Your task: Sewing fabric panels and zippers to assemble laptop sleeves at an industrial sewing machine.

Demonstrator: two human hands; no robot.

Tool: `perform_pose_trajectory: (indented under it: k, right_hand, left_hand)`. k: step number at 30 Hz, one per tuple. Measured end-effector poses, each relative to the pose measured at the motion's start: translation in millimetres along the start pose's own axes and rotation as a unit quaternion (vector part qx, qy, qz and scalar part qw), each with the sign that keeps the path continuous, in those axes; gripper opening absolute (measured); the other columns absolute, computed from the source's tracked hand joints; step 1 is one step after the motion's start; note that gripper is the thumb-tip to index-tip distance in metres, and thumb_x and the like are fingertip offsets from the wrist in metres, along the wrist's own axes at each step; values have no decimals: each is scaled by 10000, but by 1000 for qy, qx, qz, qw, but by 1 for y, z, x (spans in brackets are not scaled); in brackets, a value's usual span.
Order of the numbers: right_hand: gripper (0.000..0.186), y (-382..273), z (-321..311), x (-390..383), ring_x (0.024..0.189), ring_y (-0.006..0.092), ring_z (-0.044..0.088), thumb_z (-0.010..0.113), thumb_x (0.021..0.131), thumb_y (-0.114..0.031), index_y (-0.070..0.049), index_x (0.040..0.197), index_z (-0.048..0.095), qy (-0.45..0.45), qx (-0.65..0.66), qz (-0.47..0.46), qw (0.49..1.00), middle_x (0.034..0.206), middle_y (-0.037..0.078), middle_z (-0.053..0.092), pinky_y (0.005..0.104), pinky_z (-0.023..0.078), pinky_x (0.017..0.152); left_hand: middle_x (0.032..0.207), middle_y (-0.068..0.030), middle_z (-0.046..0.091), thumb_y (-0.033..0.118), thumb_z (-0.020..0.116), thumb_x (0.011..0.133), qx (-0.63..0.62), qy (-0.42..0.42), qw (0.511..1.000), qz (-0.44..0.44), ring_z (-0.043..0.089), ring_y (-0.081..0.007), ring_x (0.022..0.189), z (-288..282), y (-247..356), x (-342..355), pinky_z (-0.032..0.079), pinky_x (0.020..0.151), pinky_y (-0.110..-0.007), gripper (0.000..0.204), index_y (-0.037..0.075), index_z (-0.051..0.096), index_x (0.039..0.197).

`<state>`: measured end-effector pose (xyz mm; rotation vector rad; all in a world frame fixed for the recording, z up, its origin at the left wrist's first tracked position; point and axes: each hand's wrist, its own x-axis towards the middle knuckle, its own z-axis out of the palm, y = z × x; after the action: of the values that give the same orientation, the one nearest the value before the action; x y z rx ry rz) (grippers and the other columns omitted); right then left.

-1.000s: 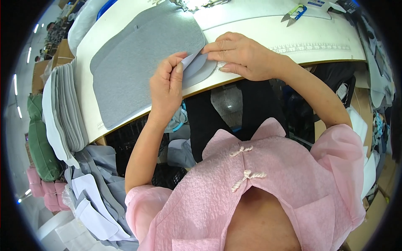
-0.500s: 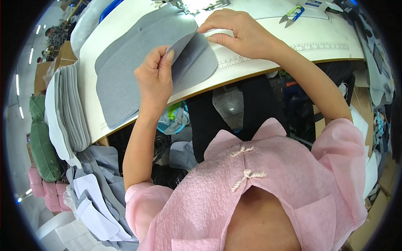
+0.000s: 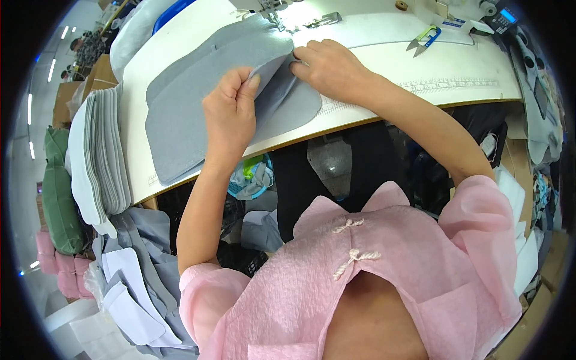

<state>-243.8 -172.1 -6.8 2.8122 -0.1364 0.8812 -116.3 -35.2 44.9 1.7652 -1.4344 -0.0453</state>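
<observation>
Grey cut fabric pieces (image 3: 186,114) lie layered on the white sewing table (image 3: 384,66), reaching up to the sewing machine's presser foot (image 3: 277,19). My left hand (image 3: 231,108) pinches the lifted near edge of the upper grey piece between thumb and fingers, so that it stands up in a fold. At the right end of that fold, my right hand (image 3: 330,69) is closed on the fabric's edge, its fingertips partly hidden by the cloth. Beneath the fold, another grey layer with a rounded corner (image 3: 306,108) rests flat on the table.
Thread snips (image 3: 425,41) lie at the back right, near a control panel (image 3: 503,19). A ruler scale (image 3: 444,84) runs along the front edge. A stack of grey pieces (image 3: 102,156) hangs at the left edge. Below stands a blue basket with scraps (image 3: 252,180).
My right hand has moved in against the fabric edge and closed on it; its thumb and fingers were further apart before. The view has shifted, showing more of the machine.
</observation>
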Motion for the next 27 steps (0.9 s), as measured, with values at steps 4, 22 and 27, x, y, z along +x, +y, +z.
perform_pose_trajectory:
  k: [4, 22, 27]
  right_hand:
    - [134, 8, 14, 2, 752, 201, 535, 568, 646, -82, -42, 774, 575, 67, 21, 24, 997, 809, 61, 533, 311, 442, 637]
    - [92, -4, -10, 5, 598, 175, 533, 638, 704, -115, -54, 737, 578, 122, 407, 136, 895, 648, 63, 557, 259, 436, 551]
    - [102, -5, -13, 8, 610, 111, 540, 637, 700, -42, -29, 788, 588, 114, 433, 164, 879, 669, 36, 576, 225, 446, 576]
  left_hand:
    - [595, 32, 456, 123, 536, 831, -29, -12, 999, -32, 389, -42, 575, 1, 2, 0, 344, 523, -190, 130, -1, 576, 833]
    - [634, -120, 561, 78, 546, 786, 10, -46, 999, 2, 514, -197, 527, 2, 5, -3, 417, 523, -274, 86, 28, 594, 836]
    - [663, -96, 583, 89, 550, 775, 34, -44, 997, 49, 519, -234, 574, 4, 2, -5, 425, 580, -318, 92, 55, 604, 841]
